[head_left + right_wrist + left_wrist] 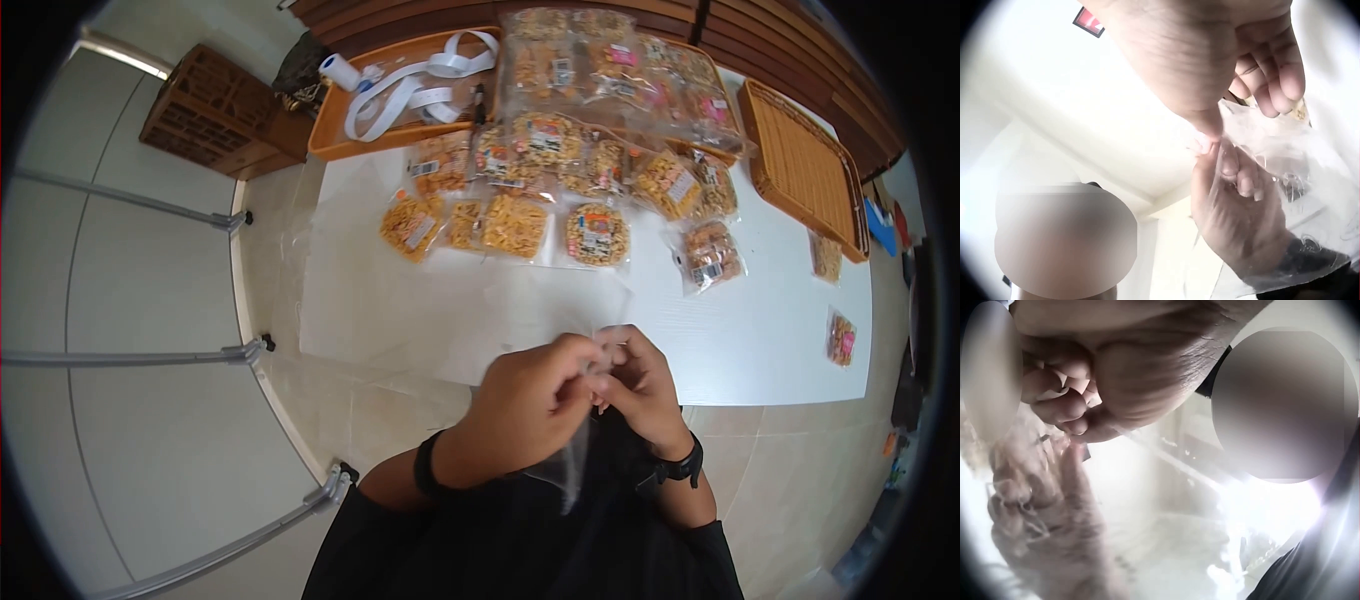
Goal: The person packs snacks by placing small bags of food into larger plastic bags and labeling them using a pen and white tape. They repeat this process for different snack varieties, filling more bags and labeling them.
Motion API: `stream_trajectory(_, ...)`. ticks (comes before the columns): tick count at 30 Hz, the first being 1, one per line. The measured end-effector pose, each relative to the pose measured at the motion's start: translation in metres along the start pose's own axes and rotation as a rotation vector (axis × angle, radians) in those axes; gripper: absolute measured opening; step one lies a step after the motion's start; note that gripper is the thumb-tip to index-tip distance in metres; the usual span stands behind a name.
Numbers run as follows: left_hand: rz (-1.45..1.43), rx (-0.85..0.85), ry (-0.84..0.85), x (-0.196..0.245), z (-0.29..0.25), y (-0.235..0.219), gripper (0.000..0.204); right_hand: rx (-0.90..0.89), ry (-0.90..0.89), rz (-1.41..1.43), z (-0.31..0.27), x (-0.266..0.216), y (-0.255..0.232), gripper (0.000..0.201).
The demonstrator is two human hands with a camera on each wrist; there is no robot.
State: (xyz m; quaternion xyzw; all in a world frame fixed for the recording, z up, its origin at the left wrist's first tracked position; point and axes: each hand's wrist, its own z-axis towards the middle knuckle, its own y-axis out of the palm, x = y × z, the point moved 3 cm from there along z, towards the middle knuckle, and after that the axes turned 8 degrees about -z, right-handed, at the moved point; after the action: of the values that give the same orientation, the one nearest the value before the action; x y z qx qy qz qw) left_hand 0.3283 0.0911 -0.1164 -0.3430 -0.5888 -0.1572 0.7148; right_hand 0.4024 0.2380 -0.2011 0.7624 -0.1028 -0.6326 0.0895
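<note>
A thin clear plastic bag (572, 478) hangs between my hands in front of the black shirt, below the table's near edge. My left hand (528, 405) pinches its edge with curled fingers. Close beside it, fingertips meeting, my right hand (645, 390) pinches the same edge between thumb and finger. In the right wrist view the bag (1325, 169) spreads out below the right hand (1179, 56), and the left hand (1241, 219) shows through the film. The left wrist view has the left hand (1141, 375) above and the right hand (1054, 525) below.
Sealed snack packets (515, 225) lie across the white table (400, 310). More packets (620, 60) fill a wicker tray at the back. Another tray (410, 145) holds a label roll and white strips. A third wicker tray (805, 160) stands on the right, with small packets (841, 338) nearby.
</note>
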Motion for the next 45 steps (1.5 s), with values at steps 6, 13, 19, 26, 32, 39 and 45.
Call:
stream_trajectory(6, 0.088, -0.010, -0.192, 0.008, -0.007, -0.003, 0.021, -0.062, -0.014, -0.098, 0.011, 0.009, -0.001, 0.030)
stream_trajectory(13, 0.141, 0.036, -0.186, 0.011, 0.001, 0.006, 0.025, 0.101, -0.104, -0.489, 0.014, -0.002, -0.016, 0.026)
stream_trajectory(19, 0.178, 0.095, -0.072, 0.026, 0.005, 0.002, 0.026, 0.169, -0.089, -0.601, 0.018, 0.010, -0.030, 0.017)
stream_trajectory(26, 0.185, 0.090, -0.083, 0.012, 0.006, 0.007, 0.026, 0.519, -0.266, -0.458, 0.005, -0.012, -0.031, 0.018)
stream_trajectory(32, 0.251, 0.138, -0.025, 0.005, 0.003, 0.000, 0.026, -0.302, -0.475, -0.158, -0.023, -0.091, -0.014, 0.019)
stream_trajectory(39, 0.110, 0.258, -0.151, -0.014, -0.013, -0.006, 0.022, -0.810, -0.886, 0.631, -0.035, -0.111, 0.087, 0.024)
stream_trajectory(45, 0.045, 0.299, -0.179, -0.012, -0.015, -0.010, 0.023, -1.143, -0.768, 0.982, -0.035, -0.106, 0.135, 0.023)
